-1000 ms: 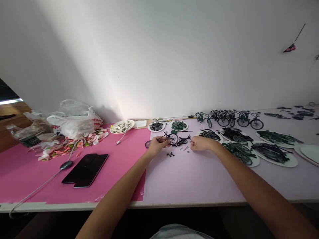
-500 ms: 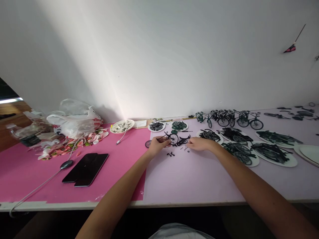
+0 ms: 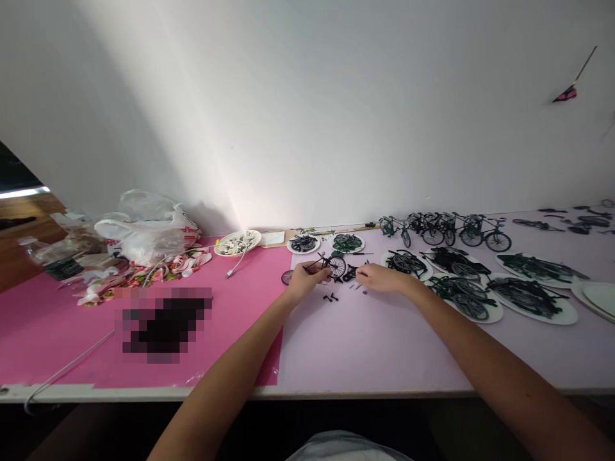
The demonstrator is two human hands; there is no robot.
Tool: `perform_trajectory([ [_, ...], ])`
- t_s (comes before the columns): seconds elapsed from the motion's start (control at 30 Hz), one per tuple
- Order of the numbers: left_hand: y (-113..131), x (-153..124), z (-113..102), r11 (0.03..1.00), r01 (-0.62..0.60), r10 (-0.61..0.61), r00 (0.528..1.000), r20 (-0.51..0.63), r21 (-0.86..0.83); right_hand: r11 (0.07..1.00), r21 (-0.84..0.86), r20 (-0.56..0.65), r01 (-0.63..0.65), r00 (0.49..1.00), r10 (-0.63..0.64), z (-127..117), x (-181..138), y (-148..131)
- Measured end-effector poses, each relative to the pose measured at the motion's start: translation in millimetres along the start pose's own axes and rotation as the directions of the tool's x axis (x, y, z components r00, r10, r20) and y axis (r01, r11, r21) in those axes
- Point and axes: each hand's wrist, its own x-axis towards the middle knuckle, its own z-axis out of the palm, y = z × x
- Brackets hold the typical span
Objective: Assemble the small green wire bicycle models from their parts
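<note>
Left hand (image 3: 308, 280) grips a model bicycle (image 3: 337, 266) at the centre of the frame; beside it, the right hand (image 3: 380, 278) draws its fingertips together, on what I cannot tell. Parts-fitting seems the step, calling next for a steady hold. Across the pink-and-lilac worktop (image 3: 365, 349) lie plates of parts (image 3: 569, 314), right; behind stand upright bicycles (image 3: 448, 232), then a pale wall (image 3: 307, 115).

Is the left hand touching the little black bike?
Touching. The head view shows it: the left hand is closed around the middle of the little black bike, which pokes out on both sides.
</note>
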Motion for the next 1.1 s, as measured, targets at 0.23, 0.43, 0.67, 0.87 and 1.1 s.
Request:
perform_trajectory([
  [0.23,3.1,-0.4,0.7,1.0,0.004,-0.005,0.999,-0.034,-0.026,0.988,0.044,-0.132,0.147,0.981,-0.14,-0.6,0.1,-1.2],
  [0.43,6.1,-1.8,1.1,1.0,0.009,-0.01,0.999,-0.041,-0.019,0.977,0.067,-0.309,0.2,0.936,-0.171,-1.5,5.5,3.4],
  [0.67,6.6,-2.3,1.3,1.0,0.004,-0.004,0.999,-0.042,-0.002,0.968,0.14,-0.46,0.207,0.88,-0.121,-0.8,-1.4,-5.7],
  [0.87,6.6,-1.6,1.0,1.0,0.025,-0.025,0.999,-0.043,-0.004,0.946,0.166,-0.568,0.278,0.811,-0.139,-3.2,-5.6,-17.9],
  [1.1,4.3,0.2,1.1,0.999,0.019,-0.021,0.999,-0.049,-0.039,0.979,0.065,-0.706,0.193,0.702,-0.091,-4.8,-3.1,-12.3],
])
